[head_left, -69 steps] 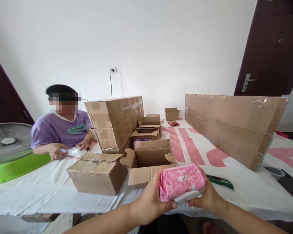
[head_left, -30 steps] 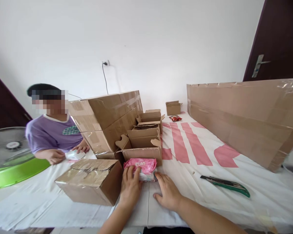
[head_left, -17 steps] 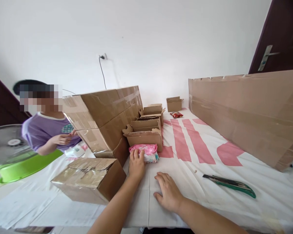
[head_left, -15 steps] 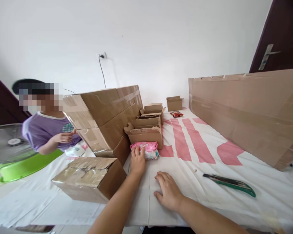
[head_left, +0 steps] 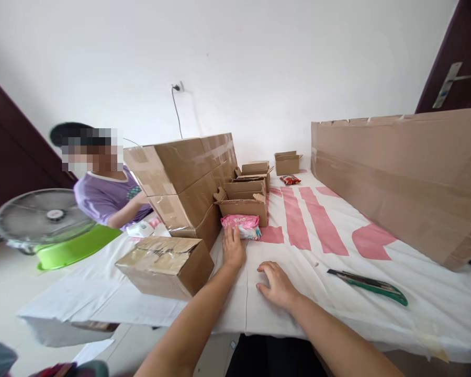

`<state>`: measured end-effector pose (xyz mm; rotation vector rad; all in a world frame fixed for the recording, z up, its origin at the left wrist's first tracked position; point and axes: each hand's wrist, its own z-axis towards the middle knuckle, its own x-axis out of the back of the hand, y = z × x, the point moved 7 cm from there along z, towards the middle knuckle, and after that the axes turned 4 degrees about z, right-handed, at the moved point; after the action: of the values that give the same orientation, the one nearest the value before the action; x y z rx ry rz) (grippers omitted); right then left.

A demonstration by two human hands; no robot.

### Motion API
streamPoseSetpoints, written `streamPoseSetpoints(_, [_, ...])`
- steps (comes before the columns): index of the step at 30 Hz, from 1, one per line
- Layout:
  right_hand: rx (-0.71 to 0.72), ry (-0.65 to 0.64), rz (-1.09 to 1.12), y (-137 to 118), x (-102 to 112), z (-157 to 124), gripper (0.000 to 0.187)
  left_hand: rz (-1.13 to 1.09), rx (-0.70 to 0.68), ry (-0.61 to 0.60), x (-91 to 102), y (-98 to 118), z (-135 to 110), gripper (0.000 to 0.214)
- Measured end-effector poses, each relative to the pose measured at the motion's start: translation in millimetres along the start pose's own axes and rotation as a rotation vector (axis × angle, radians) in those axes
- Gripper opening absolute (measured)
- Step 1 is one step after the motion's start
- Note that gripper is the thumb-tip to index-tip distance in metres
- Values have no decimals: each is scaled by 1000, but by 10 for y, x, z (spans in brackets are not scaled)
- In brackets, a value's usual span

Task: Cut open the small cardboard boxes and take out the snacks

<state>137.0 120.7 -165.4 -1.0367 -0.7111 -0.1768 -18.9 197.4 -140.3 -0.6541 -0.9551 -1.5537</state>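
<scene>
Head view: left hand (head_left: 233, 250) has pushed pink pack (head_left: 241, 226) farther, against carton (head_left: 244, 207).

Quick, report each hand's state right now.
Left hand: open, touching the pink patterned plastic packet, not gripping it.
Right hand: open, flat on the white tablecloth, holding nothing.

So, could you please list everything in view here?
pink packet: one, pink, before the nearest small open box
small open boxes: four, brown, behind the packet toward the wall
big taped boxes: two, brown, stacked left of them
closed box: one, brown, near left edge
long box: one, brown, right side
knife: one, green, on cloth at right
red packet: one, red, far end
cloth: one, white with pink stripes, over table
fan: one, grey, far left
basin: one, green, beside fan
person: one, purple shirt, table's left
left hand: fingertips on pink packet
right hand: flat on cloth
</scene>
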Motion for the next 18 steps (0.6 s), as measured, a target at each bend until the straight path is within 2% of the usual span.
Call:
streamPoseSetpoints(3, [20, 0, -2, -13, -2, -13, 32, -45, -165, -65, 231, 217, -407, 65])
streamPoseSetpoints(5, [30, -10, -19, -33, -10, -29, 31, -79, -351, -101, 525, 360, -734, 56])
streamPoseSetpoints(7, [34, -35, -44, -51, -27, -45, 30, -101, -639, -5, 978, 461, -1026, 45])
streamPoseSetpoints(9, [32, -59, -65, -60, -42, -57, 30, -86, -679, 171, 1464, 287, -1082, 40])
streamPoseSetpoints(11, [29, -68, -72, -64, -47, -63, 30, -76, -529, 320, 1879, -106, -898, 31])
streamPoseSetpoints(13, [24, -68, -72, -62, -46, -66, 30, -22, -153, 424, 2188, -714, -575, 30])
streamPoseSetpoints(14, [26, -66, -71, -63, -46, -67, 30, 15, 98, 432, 2284, -1068, -432, 36])
streamPoseSetpoints(15, [29, -65, -68, -65, -46, -68, 30, 56, 355, 390, 2326, -1413, -330, 42])
streamPoseSetpoints(16, [31, -62, -67, -67, -45, -68, 30, 67, 481, 358, 2352, -1655, -249, 46])
streamPoseSetpoints(18, [32, -56, -64, -69, -44, -65, 30, 61, 628, 251, 2317, -1995, -155, 42])
